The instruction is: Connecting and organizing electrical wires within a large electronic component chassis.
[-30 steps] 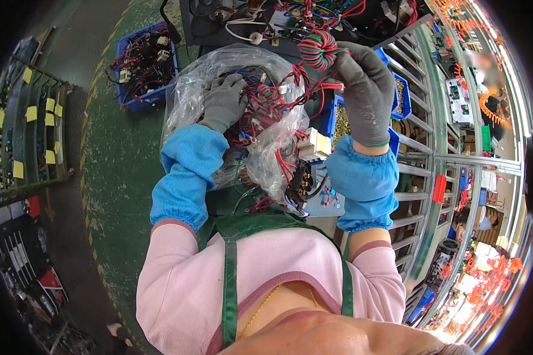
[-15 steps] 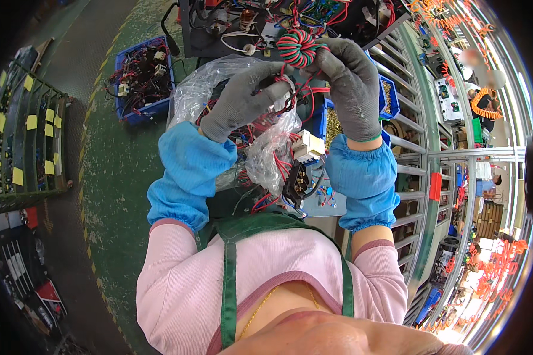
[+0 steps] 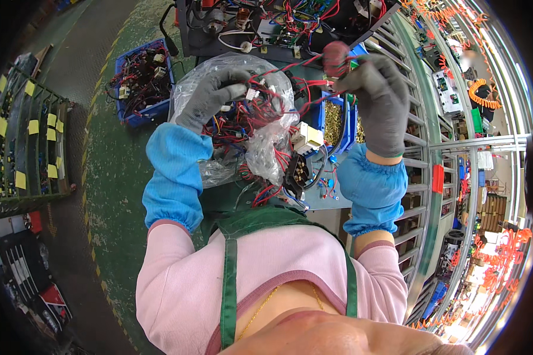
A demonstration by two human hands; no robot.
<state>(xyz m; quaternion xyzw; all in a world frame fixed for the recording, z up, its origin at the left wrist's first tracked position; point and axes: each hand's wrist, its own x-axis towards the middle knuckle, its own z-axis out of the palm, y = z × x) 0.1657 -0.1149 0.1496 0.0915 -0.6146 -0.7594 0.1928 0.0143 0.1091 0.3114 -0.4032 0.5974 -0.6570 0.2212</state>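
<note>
A toroidal coil (image 3: 336, 58) wound with red and green wire is up beside the fingers of my right hand (image 3: 382, 97), blurred by motion. That grey-gloved hand is closed on the coil's wires. My left hand (image 3: 213, 97), gloved too, pinches the red lead (image 3: 284, 70) that stretches across from the coil. White connectors (image 3: 251, 94) hang close to its fingertips. Below both hands lies a heap of red and black wiring (image 3: 260, 112) in a clear plastic bag (image 3: 263, 157). A white block-shaped component (image 3: 307, 139) is at the heap's right.
An open metal chassis (image 3: 272, 50) full of boards and wires stands ahead. Blue bins of brass-coloured small parts (image 3: 333, 121) sit at right, beside a roller conveyor (image 3: 405, 139). A blue crate of wiring (image 3: 142, 83) is at left, near a rack of boards (image 3: 26, 133).
My hands have spread apart, left hand leftward and right hand rightward. The coil has moved right and slightly down, and its lead is now drawn out between them.
</note>
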